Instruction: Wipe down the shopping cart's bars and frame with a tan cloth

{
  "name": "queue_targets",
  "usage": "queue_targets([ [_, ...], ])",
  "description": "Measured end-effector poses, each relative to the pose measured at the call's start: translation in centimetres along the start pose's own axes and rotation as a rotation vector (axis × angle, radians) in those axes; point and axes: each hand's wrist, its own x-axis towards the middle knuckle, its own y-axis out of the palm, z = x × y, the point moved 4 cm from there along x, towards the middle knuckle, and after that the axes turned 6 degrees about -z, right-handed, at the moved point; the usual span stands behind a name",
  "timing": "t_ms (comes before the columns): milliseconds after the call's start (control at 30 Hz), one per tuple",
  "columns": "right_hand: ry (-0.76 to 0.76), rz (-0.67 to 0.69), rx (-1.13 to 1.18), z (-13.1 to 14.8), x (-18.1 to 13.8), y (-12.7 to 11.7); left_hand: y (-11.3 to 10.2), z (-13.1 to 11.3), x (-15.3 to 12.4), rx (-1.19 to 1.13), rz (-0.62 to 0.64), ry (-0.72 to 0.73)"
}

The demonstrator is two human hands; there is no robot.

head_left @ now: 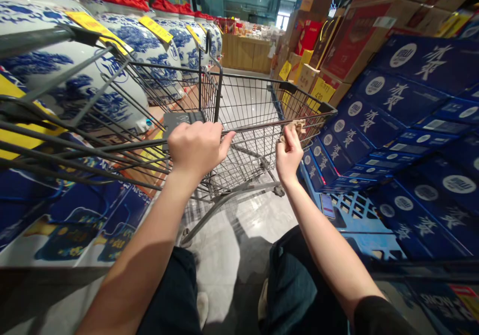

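Note:
A grey wire shopping cart (pixel 247 128) stands at an angle in front of me. My left hand (pixel 197 145) is closed around its near top rail, thumb pointing right along the bar, beside a dark plastic panel (pixel 183 119). Farther right on the same rail, my right hand (pixel 290 150) pinches a crumpled beige cloth (pixel 298 125) against the wire. The cloth is partly covered by my fingers. Inside the cart's basket only bare wire mesh shows.
Large blue-and-white porcelain jars (pixel 127 40) with red cloth tops line the left. Blue cartons (pixel 392 90) are stacked at the right, by a blue plastic pallet (pixel 354 207) with a phone (pixel 328 206) on it. A wooden counter (pixel 245 53) stands at the back.

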Motion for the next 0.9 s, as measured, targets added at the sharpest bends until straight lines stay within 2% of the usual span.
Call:
queue_targets([
  [100, -0.086, 0.078, 0.011, 2.5, -2.4, 0.2, 0.3, 0.2, -0.1, -0.001, -0.067, 0.028],
  [233, -0.265, 0.251, 0.088, 5.3, -4.9, 0.8, 0.4, 0.2, -0.2, 0.002, -0.118, 0.054],
  [333, -0.355, 0.266, 0.134, 6.3, -4.4, 0.4, 0.4, 0.3, -0.2, 0.005, -0.116, 0.064],
  [433, -0.264, 0.123, 0.172, 5.0, -1.2, -1.1, 0.4, 0.3, -0.2, 0.005, -0.142, 0.083],
  [500, -0.14, 0.003, 0.176, 3.2, 1.4, -2.1, 0.4, 0.3, -0.3, 0.0, -0.151, 0.086],
  [600, -0.021, -0.11, 0.093, 0.4, 3.9, -2.7, 0.5, 0.3, -0.3, -0.013, -0.135, 0.071],
  [700, 0.011, -0.176, 0.017, -1.0, 4.1, -2.6, 0.4, 0.2, -0.2, -0.007, -0.12, 0.068],
  [900, 0.11, -0.149, 0.027, -0.8, 3.4, -1.4, 0.2, 0.1, -0.1, -0.012, -0.069, 0.046],
])
